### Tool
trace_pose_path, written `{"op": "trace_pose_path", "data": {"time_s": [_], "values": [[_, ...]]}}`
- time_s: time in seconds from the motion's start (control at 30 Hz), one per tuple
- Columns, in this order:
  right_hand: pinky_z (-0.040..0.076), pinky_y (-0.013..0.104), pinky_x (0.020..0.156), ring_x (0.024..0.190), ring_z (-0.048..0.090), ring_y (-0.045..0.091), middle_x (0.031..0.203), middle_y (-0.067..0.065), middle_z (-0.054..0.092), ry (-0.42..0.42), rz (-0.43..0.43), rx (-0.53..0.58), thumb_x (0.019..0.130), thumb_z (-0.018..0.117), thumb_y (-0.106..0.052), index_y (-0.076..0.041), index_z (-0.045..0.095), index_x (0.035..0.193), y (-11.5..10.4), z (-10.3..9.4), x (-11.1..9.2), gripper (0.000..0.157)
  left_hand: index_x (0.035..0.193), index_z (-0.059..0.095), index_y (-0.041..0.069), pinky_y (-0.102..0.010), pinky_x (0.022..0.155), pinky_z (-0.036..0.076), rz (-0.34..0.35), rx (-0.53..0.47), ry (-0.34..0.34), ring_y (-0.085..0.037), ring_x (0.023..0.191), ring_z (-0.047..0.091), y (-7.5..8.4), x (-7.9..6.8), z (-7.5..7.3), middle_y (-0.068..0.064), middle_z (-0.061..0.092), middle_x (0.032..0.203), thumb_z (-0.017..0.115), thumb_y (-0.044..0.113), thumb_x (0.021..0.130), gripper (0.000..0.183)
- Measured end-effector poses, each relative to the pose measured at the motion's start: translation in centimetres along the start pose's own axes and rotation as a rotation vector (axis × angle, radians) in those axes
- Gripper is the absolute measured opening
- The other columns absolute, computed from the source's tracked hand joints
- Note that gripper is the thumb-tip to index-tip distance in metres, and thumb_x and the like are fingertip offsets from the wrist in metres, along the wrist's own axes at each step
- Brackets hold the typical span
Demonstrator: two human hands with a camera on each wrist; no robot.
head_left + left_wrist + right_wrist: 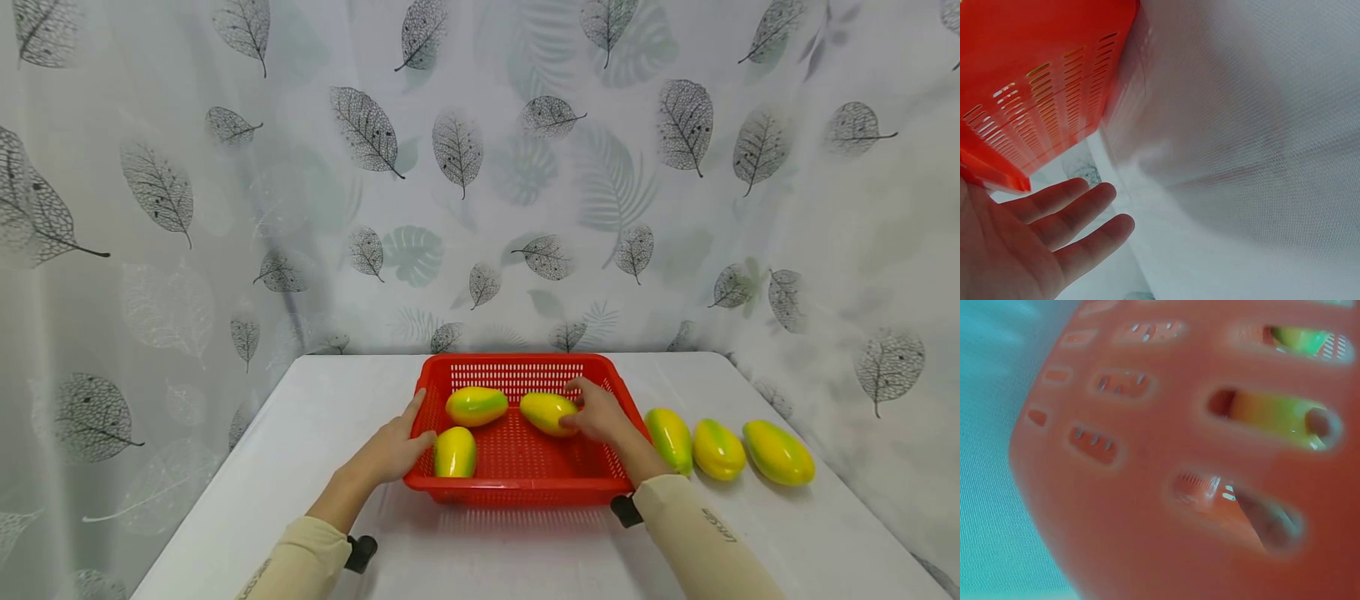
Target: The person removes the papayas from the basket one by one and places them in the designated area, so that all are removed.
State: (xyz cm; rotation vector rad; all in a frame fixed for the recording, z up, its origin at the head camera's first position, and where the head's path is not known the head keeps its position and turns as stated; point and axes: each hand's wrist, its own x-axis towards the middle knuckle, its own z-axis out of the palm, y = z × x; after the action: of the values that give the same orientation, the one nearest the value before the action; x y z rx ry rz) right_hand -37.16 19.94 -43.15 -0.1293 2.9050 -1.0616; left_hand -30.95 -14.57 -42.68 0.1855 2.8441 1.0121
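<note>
A red plastic basket (525, 483) with slotted walls stands on the white table and holds several yellow-green mangoes. My left hand (393, 446) is at its left side, thumb over the rim; in the left wrist view, three fairly straight fingers (1075, 212) extend beside the outer wall. Reaching over the right side, my right hand (600, 412) grips one end of a mango (546, 412). Another mango (476, 406) lies at the back left, and a third mango (454, 454) is near the left thumb. In the right wrist view, the basket wall (1147, 519) hides most of that hand.
Right of the basket, three more mangoes lie in a row: one mango (670, 440) close to the wall, a middle mango (718, 450) and an outer mango (778, 452). A leaf-patterned curtain (480, 225) surrounds the white table (300, 450) at the back and sides.
</note>
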Motion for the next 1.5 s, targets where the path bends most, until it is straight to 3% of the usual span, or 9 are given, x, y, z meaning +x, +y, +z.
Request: {"op": "trace_pose_path", "data": {"time_s": [0.4, 0.73, 1.0, 1.3, 1.5], "values": [[0.050, 0.054, 0.105, 0.117, 0.060, 0.037, 0.129, 0.023, 0.066, 0.007, -0.016, 0.025, 0.089, 0.078, -0.018, 0.001, 0.064, 0.132, -0.2, -0.5, -0.5, 0.049, 0.167, 0.019, 0.019, -0.036, 0.075, 0.062, 0.004, -0.011, -0.001, -0.017, 0.071, 0.062, 0.1, 0.0, 0.1, -0.018, 0.061, 0.121, 0.060, 0.032, 0.099, 0.080], [0.052, 0.054, 0.103, 0.116, 0.058, 0.037, 0.134, 0.023, 0.064, 0.006, 0.030, 0.037, 0.091, 0.076, -0.020, 0.002, 0.063, 0.137, -0.5, -0.8, -0.7, 0.053, 0.167, 0.019, 0.018, -0.036, 0.074, 0.062, 0.009, -0.017, 0.002, -0.016, 0.070, 0.062, 0.1, 0.0, 0.1, -0.018, 0.062, 0.120, 0.060, 0.032, 0.099, 0.081], [0.055, 0.050, 0.098, 0.110, 0.062, 0.034, 0.127, 0.023, 0.067, 0.025, 0.012, 0.041, 0.091, 0.076, -0.018, 0.002, 0.063, 0.136, -0.2, -0.6, -0.6, 0.051, 0.167, 0.018, 0.018, -0.035, 0.074, 0.061, 0.011, -0.026, -0.005, -0.016, 0.069, 0.062, 0.1, 0.0, 0.0, -0.016, 0.062, 0.118, 0.059, 0.033, 0.100, 0.080], [0.054, 0.052, 0.101, 0.121, 0.059, 0.039, 0.138, 0.026, 0.062, 0.058, 0.046, 0.099, 0.094, 0.074, -0.022, 0.003, 0.060, 0.140, -0.5, -1.2, -1.4, 0.054, 0.167, 0.017, 0.018, -0.033, 0.073, 0.059, 0.019, -0.037, -0.012, -0.016, 0.068, 0.062, 0.0, 0.0, 0.1, -0.013, 0.063, 0.109, 0.058, 0.033, 0.100, 0.080], [0.054, 0.050, 0.103, 0.125, 0.057, 0.037, 0.140, 0.022, 0.061, 0.073, 0.036, 0.165, 0.095, 0.074, -0.027, -0.002, 0.058, 0.143, -0.9, -1.6, -1.9, 0.056, 0.167, 0.017, 0.018, -0.033, 0.073, 0.060, 0.016, -0.038, -0.009, -0.016, 0.067, 0.063, 0.1, 0.0, 0.0, -0.014, 0.063, 0.113, 0.058, 0.033, 0.100, 0.080]]}}
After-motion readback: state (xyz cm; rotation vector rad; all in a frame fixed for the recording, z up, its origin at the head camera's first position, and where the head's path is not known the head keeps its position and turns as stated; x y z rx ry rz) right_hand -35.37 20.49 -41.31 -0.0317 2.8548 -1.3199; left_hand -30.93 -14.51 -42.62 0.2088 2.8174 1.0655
